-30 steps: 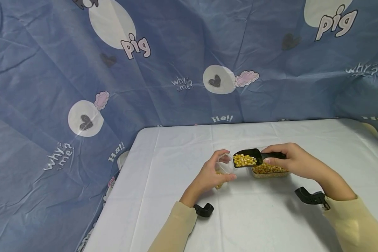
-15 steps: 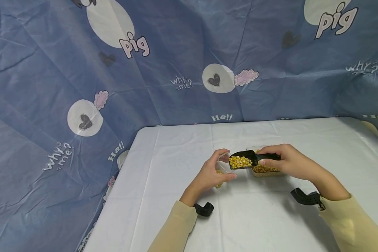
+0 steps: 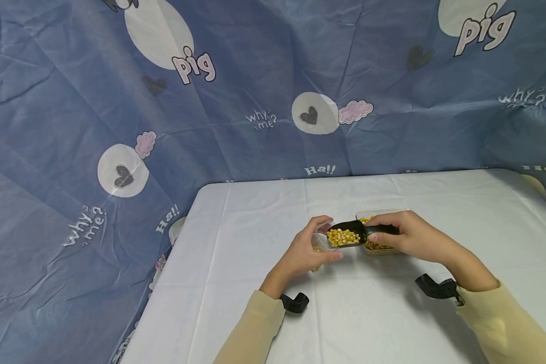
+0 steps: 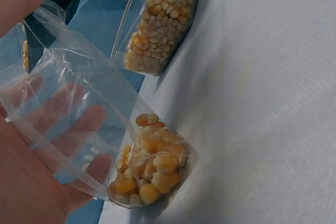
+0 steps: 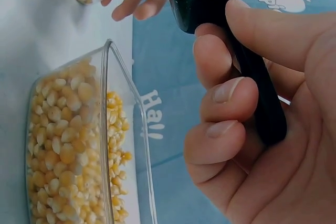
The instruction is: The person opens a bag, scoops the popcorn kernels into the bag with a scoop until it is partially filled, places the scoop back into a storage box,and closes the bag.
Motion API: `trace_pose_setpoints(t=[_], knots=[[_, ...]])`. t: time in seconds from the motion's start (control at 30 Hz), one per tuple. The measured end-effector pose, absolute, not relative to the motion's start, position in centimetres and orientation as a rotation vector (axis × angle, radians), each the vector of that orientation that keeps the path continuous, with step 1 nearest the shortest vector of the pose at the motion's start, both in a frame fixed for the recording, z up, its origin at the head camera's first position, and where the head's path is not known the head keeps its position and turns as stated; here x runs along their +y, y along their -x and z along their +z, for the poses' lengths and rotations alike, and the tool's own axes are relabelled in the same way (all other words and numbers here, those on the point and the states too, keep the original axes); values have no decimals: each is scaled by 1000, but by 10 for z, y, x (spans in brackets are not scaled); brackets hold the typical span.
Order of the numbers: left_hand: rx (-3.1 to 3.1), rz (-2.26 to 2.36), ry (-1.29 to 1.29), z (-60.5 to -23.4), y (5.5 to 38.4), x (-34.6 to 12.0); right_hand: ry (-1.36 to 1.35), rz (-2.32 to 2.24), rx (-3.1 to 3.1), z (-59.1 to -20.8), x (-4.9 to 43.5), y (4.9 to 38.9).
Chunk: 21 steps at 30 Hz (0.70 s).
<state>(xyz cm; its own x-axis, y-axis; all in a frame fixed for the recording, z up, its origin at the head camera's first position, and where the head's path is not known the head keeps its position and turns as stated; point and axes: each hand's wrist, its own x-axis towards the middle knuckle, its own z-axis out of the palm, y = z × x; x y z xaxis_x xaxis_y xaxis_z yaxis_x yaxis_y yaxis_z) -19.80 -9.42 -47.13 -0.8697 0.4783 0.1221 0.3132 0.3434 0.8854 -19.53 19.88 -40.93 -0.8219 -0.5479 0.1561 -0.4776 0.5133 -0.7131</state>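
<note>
My left hand (image 3: 300, 255) holds a clear plastic bag (image 4: 86, 93) by its mouth, the fingers behind the film and the thumb at the near side. Corn kernels (image 4: 152, 169) fill the bag's bottom corner, which is at the tabletop in the left wrist view. In my right hand (image 3: 411, 236) is a black scoop (image 5: 257, 87), its handle gripped by thumb and curled fingers. A heap of yellow kernels (image 3: 343, 237) lies in the scoop, whose front lip is at the bag's mouth. The bag's far side is partly hidden by my left hand.
Behind and below my right hand stands a clear rectangular container (image 5: 107, 129) of corn kernels. It rests on a white-covered table (image 3: 236, 283). A blue printed cloth (image 3: 255, 76) hangs behind the table's far edge.
My right hand has moved left with the loaded scoop, from just right of the bag to its mouth. More of the container shows. My left hand has stayed nearly still.
</note>
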Motion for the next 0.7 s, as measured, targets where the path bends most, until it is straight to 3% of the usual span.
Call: trace_pose_setpoints(t=[0.7], knots=[[2484, 1514, -767, -473, 200, -93, 992, -1087, 2791, -411, 182, 187]])
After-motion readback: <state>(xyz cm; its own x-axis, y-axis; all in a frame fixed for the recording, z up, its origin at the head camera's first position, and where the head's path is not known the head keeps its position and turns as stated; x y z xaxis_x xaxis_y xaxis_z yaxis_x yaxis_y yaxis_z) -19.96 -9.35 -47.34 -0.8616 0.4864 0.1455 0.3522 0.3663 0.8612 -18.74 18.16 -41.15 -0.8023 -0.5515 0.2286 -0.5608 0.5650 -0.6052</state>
